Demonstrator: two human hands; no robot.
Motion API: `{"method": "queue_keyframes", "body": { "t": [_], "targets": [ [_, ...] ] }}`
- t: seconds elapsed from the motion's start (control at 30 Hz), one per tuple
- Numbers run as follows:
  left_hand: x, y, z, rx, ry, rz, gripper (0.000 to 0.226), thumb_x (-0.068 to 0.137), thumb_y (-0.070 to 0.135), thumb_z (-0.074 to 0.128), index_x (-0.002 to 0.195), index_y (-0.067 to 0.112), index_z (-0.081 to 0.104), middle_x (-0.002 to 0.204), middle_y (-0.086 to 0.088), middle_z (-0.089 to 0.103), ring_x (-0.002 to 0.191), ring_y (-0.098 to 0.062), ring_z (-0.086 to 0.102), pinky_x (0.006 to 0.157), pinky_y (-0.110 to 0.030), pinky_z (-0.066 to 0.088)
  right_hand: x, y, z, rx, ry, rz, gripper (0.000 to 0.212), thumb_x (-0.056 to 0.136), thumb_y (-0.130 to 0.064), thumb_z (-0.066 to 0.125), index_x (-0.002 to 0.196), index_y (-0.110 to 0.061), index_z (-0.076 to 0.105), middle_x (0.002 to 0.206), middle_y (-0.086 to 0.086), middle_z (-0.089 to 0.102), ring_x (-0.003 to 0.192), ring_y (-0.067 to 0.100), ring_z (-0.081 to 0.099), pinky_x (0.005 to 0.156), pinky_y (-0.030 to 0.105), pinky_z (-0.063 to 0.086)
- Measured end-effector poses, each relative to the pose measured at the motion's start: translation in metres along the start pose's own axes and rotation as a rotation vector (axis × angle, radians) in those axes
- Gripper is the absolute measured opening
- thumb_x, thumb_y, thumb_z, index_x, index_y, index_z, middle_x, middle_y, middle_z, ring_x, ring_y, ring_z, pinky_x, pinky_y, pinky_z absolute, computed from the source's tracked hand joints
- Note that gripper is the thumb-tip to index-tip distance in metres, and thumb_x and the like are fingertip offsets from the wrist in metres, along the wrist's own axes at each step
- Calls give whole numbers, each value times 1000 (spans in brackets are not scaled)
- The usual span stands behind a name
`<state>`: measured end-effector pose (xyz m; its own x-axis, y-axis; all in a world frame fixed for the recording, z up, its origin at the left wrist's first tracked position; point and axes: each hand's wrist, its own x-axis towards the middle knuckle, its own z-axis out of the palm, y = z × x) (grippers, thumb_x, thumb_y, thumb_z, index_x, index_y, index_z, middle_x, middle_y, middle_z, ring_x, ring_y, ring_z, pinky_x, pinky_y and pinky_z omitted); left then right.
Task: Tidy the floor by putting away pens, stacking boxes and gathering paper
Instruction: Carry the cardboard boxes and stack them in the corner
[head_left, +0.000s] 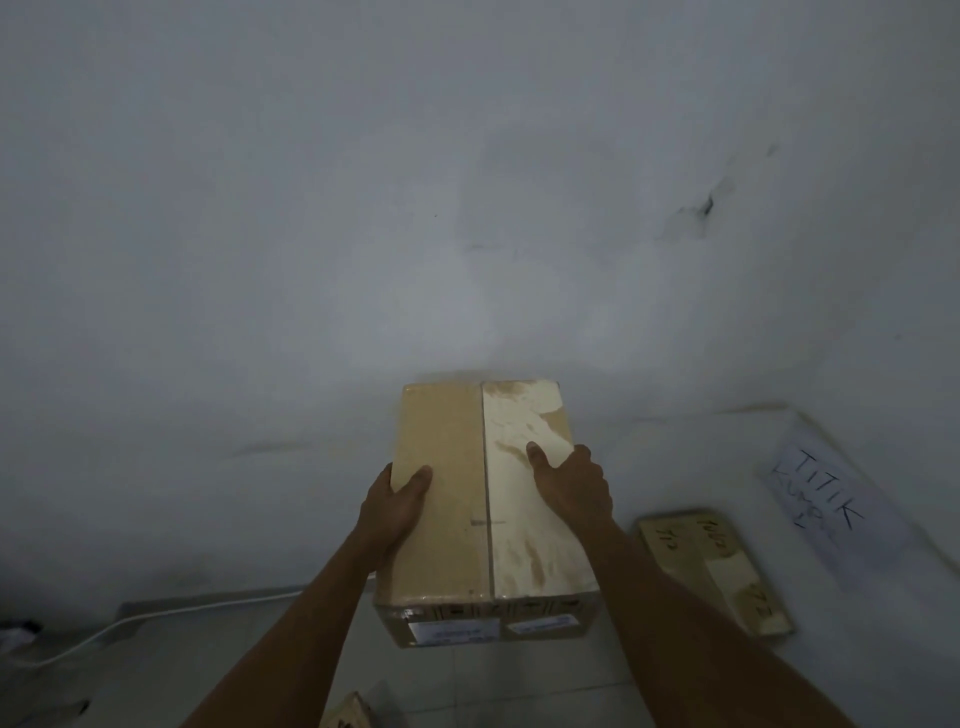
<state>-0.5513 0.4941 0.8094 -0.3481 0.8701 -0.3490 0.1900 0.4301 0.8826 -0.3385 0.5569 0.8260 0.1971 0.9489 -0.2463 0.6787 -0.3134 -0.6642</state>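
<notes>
A closed brown cardboard box (483, 514) with a taped centre seam and white labels on its near face is held up in front of me, above the tiled floor and close to the wall. My left hand (395, 506) grips its left edge, thumb on the top. My right hand (571, 486) grips the right edge, thumb lying on the pale right flap. A second, flatter cardboard box (727, 571) with handwritten marks lies on the floor at the right.
A grey-white wall (415, 208) fills most of the view. A sheet of paper (826, 509) with handwriting hangs on the right wall. A white cable (130, 623) runs along the floor at the left. Part of another cardboard piece (348, 714) shows at the bottom edge.
</notes>
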Motion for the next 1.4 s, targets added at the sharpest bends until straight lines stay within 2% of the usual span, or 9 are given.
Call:
{"method": "queue_keyframes", "body": {
  "t": [0.4, 0.7, 1.1, 1.4],
  "targets": [
    [50, 26, 13, 65, -96, 74, 60, 88, 55, 52, 136, 19, 45, 127, -10, 59, 108, -31, 60, 95, -52, 50, 22, -2, -7, 63, 77, 81, 81, 84, -65, 50, 136, -4, 33, 132, 18, 50, 119, 36, 52, 95, 44, 45],
    [61, 32, 71, 93, -164, 59, 64, 86, 58, 53, 138, 21, 44, 130, -10, 58, 111, -32, 60, 96, -52, 49, 48, 34, -37, 57, 119, 124, 80, 86, -62, 50, 136, -2, 33, 133, 18, 49, 120, 36, 51, 96, 43, 44],
    [56, 54, 230, 116, -174, 20, 63, 86, 60, 51, 137, 23, 43, 131, -9, 57, 112, -32, 59, 98, -53, 47, 127, 138, -122, 80, 107, 184, 84, 84, -62, 54, 136, -1, 31, 133, 20, 49, 119, 37, 52, 95, 44, 47],
    [57, 57, 325, 89, -169, -99, 70, 85, 60, 52, 142, 21, 38, 136, -11, 53, 118, -34, 55, 101, -54, 44, 176, 199, -170, 55, 56, 229, 87, 84, -65, 51, 140, -3, 28, 137, 18, 47, 122, 36, 50, 95, 41, 45]
  ]
}}
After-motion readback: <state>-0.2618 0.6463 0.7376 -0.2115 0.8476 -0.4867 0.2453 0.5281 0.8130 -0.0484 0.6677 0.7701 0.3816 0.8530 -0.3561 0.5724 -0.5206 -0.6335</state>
